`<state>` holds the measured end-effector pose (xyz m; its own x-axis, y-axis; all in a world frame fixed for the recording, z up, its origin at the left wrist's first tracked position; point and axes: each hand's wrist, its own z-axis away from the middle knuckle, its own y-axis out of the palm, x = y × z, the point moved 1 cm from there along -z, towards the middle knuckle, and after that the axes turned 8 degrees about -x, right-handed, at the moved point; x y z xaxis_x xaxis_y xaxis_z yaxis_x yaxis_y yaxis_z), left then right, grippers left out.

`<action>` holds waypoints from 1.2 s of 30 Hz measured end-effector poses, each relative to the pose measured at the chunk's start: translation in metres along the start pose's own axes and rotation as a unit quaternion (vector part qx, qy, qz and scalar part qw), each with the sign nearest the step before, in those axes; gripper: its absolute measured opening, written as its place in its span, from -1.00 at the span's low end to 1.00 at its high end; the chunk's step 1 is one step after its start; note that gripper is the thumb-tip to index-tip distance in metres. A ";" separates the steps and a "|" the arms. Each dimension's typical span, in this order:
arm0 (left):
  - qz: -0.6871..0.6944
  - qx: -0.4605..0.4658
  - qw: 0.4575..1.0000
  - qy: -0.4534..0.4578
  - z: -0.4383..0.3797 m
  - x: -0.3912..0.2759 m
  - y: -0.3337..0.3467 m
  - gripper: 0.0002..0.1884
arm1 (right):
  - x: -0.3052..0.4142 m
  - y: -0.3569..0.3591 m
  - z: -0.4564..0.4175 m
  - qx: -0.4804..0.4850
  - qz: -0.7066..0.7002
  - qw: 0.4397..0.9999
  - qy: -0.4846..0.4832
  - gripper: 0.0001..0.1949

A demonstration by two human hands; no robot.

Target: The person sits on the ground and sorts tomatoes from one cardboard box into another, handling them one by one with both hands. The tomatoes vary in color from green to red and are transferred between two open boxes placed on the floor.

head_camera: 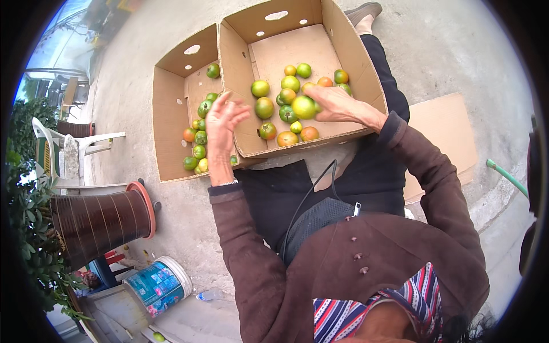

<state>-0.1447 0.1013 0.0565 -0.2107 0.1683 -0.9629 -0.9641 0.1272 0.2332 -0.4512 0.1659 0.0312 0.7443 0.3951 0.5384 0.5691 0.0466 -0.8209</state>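
Two cardboard boxes stand side by side before me with unripe tomatoes in them. My right hand (339,104) is over the right box (296,40), its fingers and thumb around a yellow-green tomato (303,107). Beneath and around it lie several green, yellowish and orange tomatoes, such as a green one (260,88) and an orange one (287,138). My left hand (224,124) hovers by the wall between the boxes, fingers spread, holding nothing that I can see. The left box (168,107) contains mostly green tomatoes (200,137), partly hidden by that hand.
A flat cardboard sheet (441,141) lies right of my leg, with a green hose (508,176) beyond. On the left are a white plastic chair (92,139), a brown plant pot (101,214), a white-rimmed bucket (156,285) and a plastic bottle (210,295). A cable (300,206) crosses my lap.
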 end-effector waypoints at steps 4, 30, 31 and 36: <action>-0.070 -0.235 0.969 0.036 -0.043 0.007 -0.068 -0.51 | -0.036 0.022 0.016 0.175 0.100 0.979 0.038 -0.63; -0.535 0.062 0.807 -0.241 -0.028 0.063 -0.104 -0.68 | 0.062 0.027 0.048 -0.219 0.136 0.962 0.088 -0.78; -0.505 0.077 0.824 -0.246 -0.031 0.067 -0.085 -0.68 | 0.060 0.027 0.049 -0.217 0.142 0.962 0.087 -0.78; -0.625 0.121 0.761 -0.124 -0.050 0.080 -0.062 -0.67 | 0.054 0.023 0.055 -0.177 0.150 0.964 0.127 -0.76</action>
<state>-0.1103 0.0584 -0.0418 0.9129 -0.0561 -0.4044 -0.3219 0.5104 -0.7974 -0.4170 0.2389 0.0315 0.9299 0.1021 0.3533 0.3653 -0.3679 -0.8551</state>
